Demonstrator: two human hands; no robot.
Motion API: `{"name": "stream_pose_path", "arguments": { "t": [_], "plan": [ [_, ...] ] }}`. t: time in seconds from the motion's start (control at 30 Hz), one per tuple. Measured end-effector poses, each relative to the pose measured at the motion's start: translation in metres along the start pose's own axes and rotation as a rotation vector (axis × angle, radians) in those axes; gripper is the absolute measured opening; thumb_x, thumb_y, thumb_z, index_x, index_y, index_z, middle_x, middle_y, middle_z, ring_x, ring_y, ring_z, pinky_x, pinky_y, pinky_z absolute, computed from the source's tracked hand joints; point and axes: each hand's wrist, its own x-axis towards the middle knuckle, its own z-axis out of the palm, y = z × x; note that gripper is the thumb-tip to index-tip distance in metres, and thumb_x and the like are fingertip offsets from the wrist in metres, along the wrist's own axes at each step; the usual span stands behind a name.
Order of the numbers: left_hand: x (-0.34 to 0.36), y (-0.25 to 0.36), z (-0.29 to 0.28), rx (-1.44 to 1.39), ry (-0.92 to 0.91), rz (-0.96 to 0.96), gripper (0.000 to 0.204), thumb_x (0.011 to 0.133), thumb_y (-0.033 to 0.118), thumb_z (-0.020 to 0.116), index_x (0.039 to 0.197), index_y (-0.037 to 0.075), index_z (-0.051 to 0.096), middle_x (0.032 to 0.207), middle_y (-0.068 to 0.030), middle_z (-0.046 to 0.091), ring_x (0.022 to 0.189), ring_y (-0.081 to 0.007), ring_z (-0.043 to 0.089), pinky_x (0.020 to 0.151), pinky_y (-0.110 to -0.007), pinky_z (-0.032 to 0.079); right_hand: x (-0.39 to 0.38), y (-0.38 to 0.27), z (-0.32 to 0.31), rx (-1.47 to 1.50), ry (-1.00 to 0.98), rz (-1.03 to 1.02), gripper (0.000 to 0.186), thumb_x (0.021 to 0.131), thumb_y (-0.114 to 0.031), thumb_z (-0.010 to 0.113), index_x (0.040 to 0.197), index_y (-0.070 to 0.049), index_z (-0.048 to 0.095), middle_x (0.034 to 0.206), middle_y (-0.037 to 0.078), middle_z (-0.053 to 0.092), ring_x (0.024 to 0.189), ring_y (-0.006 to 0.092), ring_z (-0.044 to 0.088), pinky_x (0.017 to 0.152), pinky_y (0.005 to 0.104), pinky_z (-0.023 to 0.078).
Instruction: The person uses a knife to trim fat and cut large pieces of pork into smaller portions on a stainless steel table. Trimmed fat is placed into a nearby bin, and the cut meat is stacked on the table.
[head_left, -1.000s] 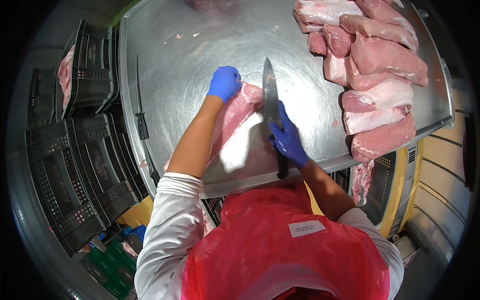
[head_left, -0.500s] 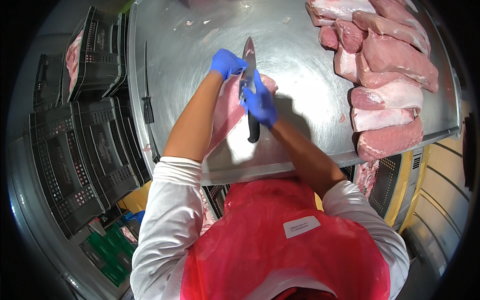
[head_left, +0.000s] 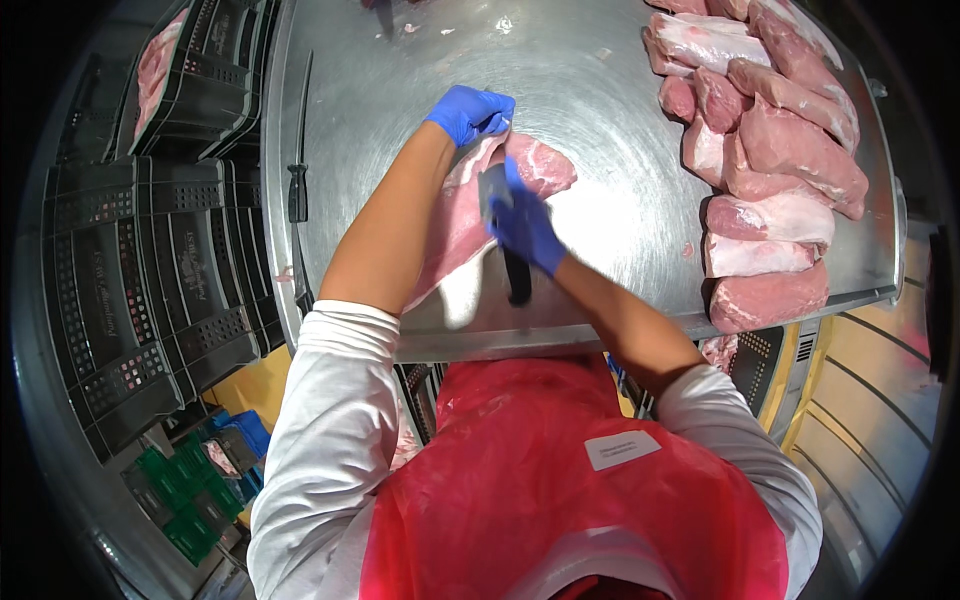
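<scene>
A long piece of pale pink raw meat (head_left: 452, 225) lies on the metal table in front of me, partly covered by my left forearm. My left hand (head_left: 472, 114), in a blue glove, is closed on a raised strip at the meat's far edge. Close by, my gloved right hand (head_left: 527, 232) grips a knife (head_left: 518, 280) by its black handle. Its blade, smeared by motion, is against the meat just below the lifted strip; the tip cannot be made out.
Many raw meat pieces (head_left: 770, 225) are piled along the table's right side. A thin rod with a black handle (head_left: 298, 190) lies by the left edge of the metal table (head_left: 370, 200). Black crates (head_left: 110, 290) stand left of it, with green crates (head_left: 180, 490) lower down.
My left hand has moved slightly right, raising the strip of meat. The knife blade has dropped from beyond the meat's far edge to beneath the strip. The view has shifted a little.
</scene>
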Motion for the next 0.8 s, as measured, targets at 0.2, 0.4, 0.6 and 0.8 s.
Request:
{"name": "stream_pose_path", "arguments": {
  "t": [0.2, 0.4, 0.6, 0.8],
  "plan": [
    [-0.019, -0.01, -0.025, -0.304, -0.192, 0.158, 0.01, 0.08, -0.003, 0.07, 0.075, 0.0, 0.063, 0.073, -0.0065, 0.063, 0.06, -0.0141, 0.058, 0.052, -0.027, 0.048, -0.033, -0.038, -0.001, -0.09, -0.236, 0.266, 0.059, 0.093, -0.013, 0.058, 0.148, -0.007, 0.037, 0.096, 0.021, 0.065, 0.062, 0.0243, 0.065, 0.063, 0.037, 0.055],
    [-0.041, -0.046, 0.052, -0.285, 0.202, 0.652, 0.011, 0.078, -0.002, 0.071, 0.088, -0.003, 0.07, 0.084, -0.0098, 0.07, 0.074, -0.0172, 0.069, 0.061, -0.031, 0.055, -0.015, -0.044, 0.009, -0.102, -0.239, 0.24, 0.039, 0.098, -0.026, 0.056, 0.131, -0.006, 0.051, 0.093, 0.014, 0.066, 0.071, 0.0202, 0.063, 0.064, 0.0352, 0.053],
    [-0.114, -0.033, 0.095, -0.552, 0.329, 0.509, 0.009, 0.07, 0.004, 0.073, 0.069, 0.0, 0.065, 0.063, -0.0059, 0.065, 0.059, -0.0102, 0.059, 0.054, -0.028, 0.049, -0.074, -0.046, 0.02, -0.101, -0.335, -0.005, 0.049, 0.101, -0.024, 0.055, 0.144, -0.011, 0.036, 0.109, 0.007, 0.059, 0.089, 0.0234, 0.061, 0.081, 0.0375, 0.052],
    [-0.138, -0.014, 0.078, -0.677, 0.267, 0.697, 0.006, 0.073, -0.001, 0.071, 0.074, -0.001, 0.065, 0.068, -0.004, 0.065, 0.064, -0.0068, 0.059, 0.056, -0.024, 0.048, -0.046, -0.078, 0.042, 0.489, -0.512, 0.546, 0.079, 0.099, -0.016, 0.058, 0.159, -0.016, 0.006, 0.116, 0.004, 0.053, 0.092, 0.0164, 0.055, 0.083, 0.0334, 0.049]
  ]
}}
